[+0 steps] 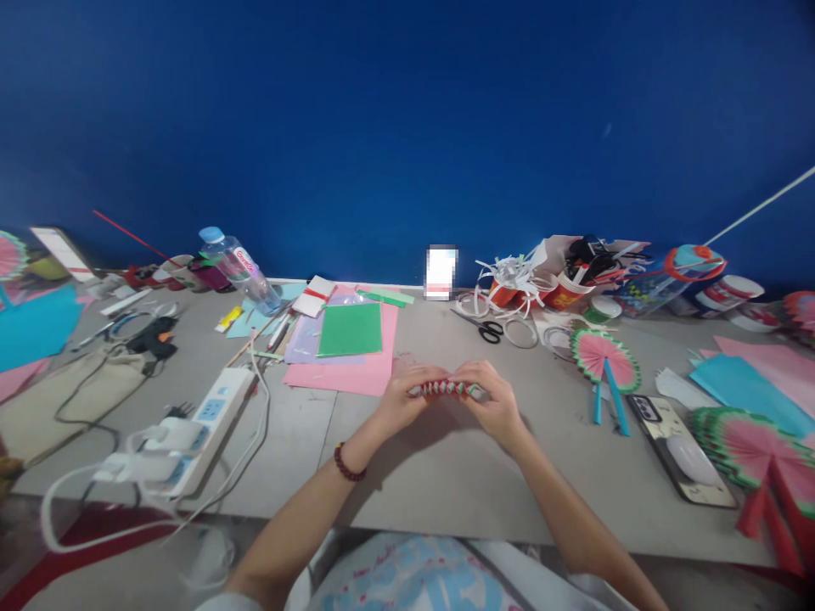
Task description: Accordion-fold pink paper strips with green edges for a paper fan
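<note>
Both my hands meet over the middle of the grey table (446,475). Between them is a narrow pleated strip of paper (446,388), red-pink with green edges, folded like an accordion. My left hand (404,395) pinches its left end, fingers closed. My right hand (493,399) pinches its right end, fingers closed too. A dark bead bracelet (347,465) circles my left wrist. Beyond my hands lie pink paper sheets (347,369) with a green sheet (351,329) on top.
A white power strip (200,424) with cables lies left, near a glue gun (153,337) and a water bottle (238,267). Scissors (487,329), red cups (560,293), a finished paper fan (604,361), a phone (681,445) and stacked fans (751,450) are right.
</note>
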The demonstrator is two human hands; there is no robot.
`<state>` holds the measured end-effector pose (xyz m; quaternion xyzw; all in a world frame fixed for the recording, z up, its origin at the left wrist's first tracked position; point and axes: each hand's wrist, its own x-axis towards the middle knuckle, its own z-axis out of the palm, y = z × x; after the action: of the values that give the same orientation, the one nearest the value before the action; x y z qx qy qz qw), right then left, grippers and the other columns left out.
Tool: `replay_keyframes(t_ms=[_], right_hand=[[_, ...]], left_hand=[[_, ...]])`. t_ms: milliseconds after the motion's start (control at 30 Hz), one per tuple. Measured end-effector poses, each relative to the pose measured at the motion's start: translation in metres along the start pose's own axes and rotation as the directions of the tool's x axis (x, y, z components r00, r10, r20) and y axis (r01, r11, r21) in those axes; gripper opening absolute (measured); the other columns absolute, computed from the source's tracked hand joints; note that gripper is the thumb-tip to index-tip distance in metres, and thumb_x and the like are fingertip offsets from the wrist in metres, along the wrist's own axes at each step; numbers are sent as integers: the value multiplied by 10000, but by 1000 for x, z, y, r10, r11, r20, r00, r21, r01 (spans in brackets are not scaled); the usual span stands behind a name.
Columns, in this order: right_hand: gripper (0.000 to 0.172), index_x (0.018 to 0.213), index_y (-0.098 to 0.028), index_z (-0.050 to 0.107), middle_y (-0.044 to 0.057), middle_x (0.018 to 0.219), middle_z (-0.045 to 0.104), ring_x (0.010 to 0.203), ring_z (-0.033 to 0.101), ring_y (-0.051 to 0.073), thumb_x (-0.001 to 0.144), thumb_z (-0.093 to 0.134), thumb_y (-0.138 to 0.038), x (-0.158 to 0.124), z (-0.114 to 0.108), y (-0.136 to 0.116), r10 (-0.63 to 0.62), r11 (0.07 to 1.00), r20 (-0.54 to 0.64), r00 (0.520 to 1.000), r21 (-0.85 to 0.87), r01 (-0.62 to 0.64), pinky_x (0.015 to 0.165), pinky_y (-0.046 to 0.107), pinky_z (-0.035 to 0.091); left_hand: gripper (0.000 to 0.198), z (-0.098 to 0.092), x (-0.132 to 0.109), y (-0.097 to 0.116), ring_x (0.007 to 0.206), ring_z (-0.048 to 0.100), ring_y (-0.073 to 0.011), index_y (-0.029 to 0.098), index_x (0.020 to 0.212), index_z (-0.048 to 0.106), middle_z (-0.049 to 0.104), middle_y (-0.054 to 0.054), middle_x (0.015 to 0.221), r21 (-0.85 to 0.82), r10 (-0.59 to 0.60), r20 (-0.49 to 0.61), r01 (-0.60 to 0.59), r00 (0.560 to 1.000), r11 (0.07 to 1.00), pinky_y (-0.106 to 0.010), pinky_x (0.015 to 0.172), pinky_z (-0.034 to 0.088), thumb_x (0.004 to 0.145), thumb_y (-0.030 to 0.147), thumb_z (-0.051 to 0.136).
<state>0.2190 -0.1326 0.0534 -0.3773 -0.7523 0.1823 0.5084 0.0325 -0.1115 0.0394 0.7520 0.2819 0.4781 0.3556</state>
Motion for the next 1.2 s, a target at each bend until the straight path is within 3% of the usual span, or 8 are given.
replay_keyframes(t_ms=[333, 800, 967, 1100, 1200], right_hand=[[123, 901, -235, 696, 52, 812, 696, 808, 631, 197, 849, 602, -295, 0, 1, 0, -4, 1000, -4, 1000, 15, 4, 739, 356, 504], [117, 895, -249, 704, 47, 831, 699, 811, 635, 196, 827, 610, -232, -1, 1, -1, 12, 1000, -22, 1000, 25, -12, 737, 363, 511], [100, 877, -248, 698, 43, 823, 698, 796, 633, 204, 820, 619, -228, -1, -1, -1, 20, 998, -102, 995, -62, -26, 744, 380, 506], [96, 879, -236, 698, 54, 852, 686, 786, 623, 200, 791, 682, -271, -2, -1, -2, 49, 992, -147, 988, -111, -65, 724, 369, 515], [170, 902, -232, 698, 63, 877, 684, 779, 635, 193, 760, 720, -325, -3, 0, -2, 92, 993, -88, 992, -65, -97, 690, 341, 543]], left_hand=[[169, 0, 0, -1, 886, 693, -184, 182, 973, 708, 736, -93, 932, -11, 70, -45, -71, 997, 997, -325, 808, 556, 831, 241, 640], [216, 1, -2, 0, 896, 691, -188, 211, 1026, 700, 733, -81, 974, 18, 17, -47, -16, 999, 1000, -333, 802, 555, 822, 191, 632], [311, 1, 1, 5, 992, 634, -195, 219, 1094, 647, 697, -77, 1055, 98, -39, -190, 58, 981, 993, -375, 906, 491, 785, 196, 678], [125, 1, 1, 4, 902, 616, -171, 186, 925, 665, 677, -65, 928, 94, -40, -285, 70, 958, 993, -314, 803, 504, 809, 232, 659], [119, 1, 0, 2, 880, 614, -166, 181, 911, 664, 669, -62, 900, 86, -47, -289, 75, 956, 994, -301, 772, 508, 828, 263, 642]])
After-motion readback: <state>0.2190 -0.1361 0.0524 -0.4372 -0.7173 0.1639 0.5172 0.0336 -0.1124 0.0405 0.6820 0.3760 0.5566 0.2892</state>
